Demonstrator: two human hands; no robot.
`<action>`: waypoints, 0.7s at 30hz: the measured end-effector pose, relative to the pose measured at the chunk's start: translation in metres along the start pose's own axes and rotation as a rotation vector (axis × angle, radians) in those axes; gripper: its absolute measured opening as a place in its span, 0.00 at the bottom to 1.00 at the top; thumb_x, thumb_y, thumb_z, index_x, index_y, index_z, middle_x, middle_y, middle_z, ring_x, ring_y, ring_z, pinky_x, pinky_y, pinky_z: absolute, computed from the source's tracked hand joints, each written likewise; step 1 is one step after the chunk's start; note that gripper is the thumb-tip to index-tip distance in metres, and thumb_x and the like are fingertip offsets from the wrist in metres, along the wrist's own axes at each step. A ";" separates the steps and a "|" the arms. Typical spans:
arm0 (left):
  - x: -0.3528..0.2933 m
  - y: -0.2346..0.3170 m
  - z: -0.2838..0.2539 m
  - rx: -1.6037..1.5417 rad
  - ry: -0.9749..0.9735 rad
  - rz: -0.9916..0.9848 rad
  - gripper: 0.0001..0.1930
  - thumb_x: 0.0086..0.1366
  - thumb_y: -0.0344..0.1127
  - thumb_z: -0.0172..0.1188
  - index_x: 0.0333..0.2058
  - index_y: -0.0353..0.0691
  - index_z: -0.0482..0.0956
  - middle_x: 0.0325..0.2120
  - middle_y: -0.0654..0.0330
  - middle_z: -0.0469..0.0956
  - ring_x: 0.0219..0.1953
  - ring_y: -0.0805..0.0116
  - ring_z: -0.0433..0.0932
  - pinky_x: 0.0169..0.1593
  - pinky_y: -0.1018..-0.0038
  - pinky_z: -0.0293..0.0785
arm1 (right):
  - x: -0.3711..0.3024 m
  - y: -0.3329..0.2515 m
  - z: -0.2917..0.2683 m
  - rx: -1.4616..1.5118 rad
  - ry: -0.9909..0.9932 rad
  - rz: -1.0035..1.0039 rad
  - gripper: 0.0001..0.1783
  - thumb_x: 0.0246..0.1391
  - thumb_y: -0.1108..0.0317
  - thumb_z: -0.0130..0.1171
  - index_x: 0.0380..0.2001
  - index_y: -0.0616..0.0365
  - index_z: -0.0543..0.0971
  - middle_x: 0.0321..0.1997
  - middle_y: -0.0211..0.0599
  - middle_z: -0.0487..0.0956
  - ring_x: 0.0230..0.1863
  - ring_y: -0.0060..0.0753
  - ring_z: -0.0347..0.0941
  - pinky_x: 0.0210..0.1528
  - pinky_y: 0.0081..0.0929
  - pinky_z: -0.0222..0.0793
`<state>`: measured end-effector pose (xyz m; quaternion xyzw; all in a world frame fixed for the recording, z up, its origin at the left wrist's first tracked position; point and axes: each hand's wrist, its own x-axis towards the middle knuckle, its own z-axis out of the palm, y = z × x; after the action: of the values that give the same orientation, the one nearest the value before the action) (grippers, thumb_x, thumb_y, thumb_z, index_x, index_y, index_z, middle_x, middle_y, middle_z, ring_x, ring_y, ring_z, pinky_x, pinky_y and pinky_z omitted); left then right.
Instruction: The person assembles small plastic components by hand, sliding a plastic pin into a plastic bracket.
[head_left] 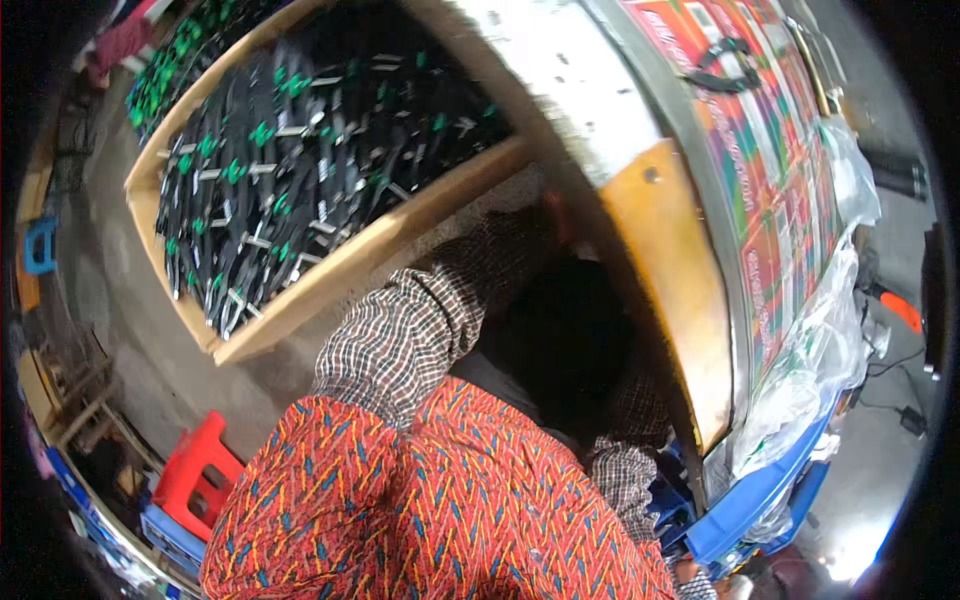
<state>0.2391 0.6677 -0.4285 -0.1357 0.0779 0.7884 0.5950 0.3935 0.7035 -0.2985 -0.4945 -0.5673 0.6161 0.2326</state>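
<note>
Down at floor level: the person is bent low, and both arms head for the dark gap (565, 340) under the table, dead centre of the view. I judge this to be the reaching stage, with nothing brought out yet.

The left sleeve (420, 320), a brown-and-white check, runs from the middle towards one o'clock. It is stretched long, the elbow nearly straight, and its cuff sits right at the shadow's edge. There is a reddish patch at the cuff's tip, but whether the left hand is spread, clenched or gripping anything, I cannot tell. The right sleeve (625, 475), in the same check, bunches at five o'clock beside a blue crate (750, 495), and the right hand is lost in the dark beyond it, so there is no reading its grip either.

Just beside the gap at three o'clock stands the table's orange-brown wooden side panel (665, 290), the nearest thing to both arms. With so little light in there, I reckon the next move calls for working by touch, while keeping the forearms off that panel's edge.

At eleven o'clock a cardboard box (370, 250) is packed with black straps (280, 170) bearing green tags and metal clips. It sits close to the left sleeve, though I cannot tell whether they touch. The red-orange patterned garment (400, 500) fills six o'clock, and a red stool (200, 475) sits at eight. Clear plastic bags (810, 370) hang off the table at three o'clock, below its colourful printed sheets (775, 150).
</note>
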 end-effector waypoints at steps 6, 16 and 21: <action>0.031 -0.033 0.007 0.140 0.049 -0.110 0.23 0.59 0.41 0.58 0.50 0.37 0.69 0.48 0.48 0.71 0.50 0.49 0.72 0.54 0.49 0.70 | 0.013 0.019 -0.042 0.024 0.084 0.041 0.33 0.60 0.56 0.54 0.62 0.64 0.61 0.64 0.41 0.64 0.64 0.40 0.60 0.64 0.37 0.57; 0.064 -0.061 0.028 0.357 0.016 -0.193 0.22 0.59 0.41 0.58 0.50 0.37 0.69 0.48 0.48 0.71 0.50 0.49 0.72 0.54 0.50 0.70 | 0.026 0.032 -0.076 0.025 0.144 0.002 0.33 0.60 0.56 0.54 0.62 0.63 0.61 0.64 0.42 0.64 0.63 0.41 0.61 0.64 0.37 0.57; 0.071 -0.056 0.030 0.453 0.003 -0.186 0.22 0.59 0.40 0.58 0.50 0.37 0.69 0.48 0.48 0.71 0.49 0.49 0.72 0.53 0.50 0.70 | 0.033 0.036 -0.073 0.012 0.127 -0.021 0.32 0.60 0.56 0.54 0.62 0.62 0.62 0.64 0.42 0.65 0.63 0.41 0.61 0.64 0.37 0.57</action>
<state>0.2714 0.7567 -0.4195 -0.0063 0.2408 0.6924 0.6801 0.4544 0.7564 -0.3339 -0.5252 -0.5528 0.5842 0.2778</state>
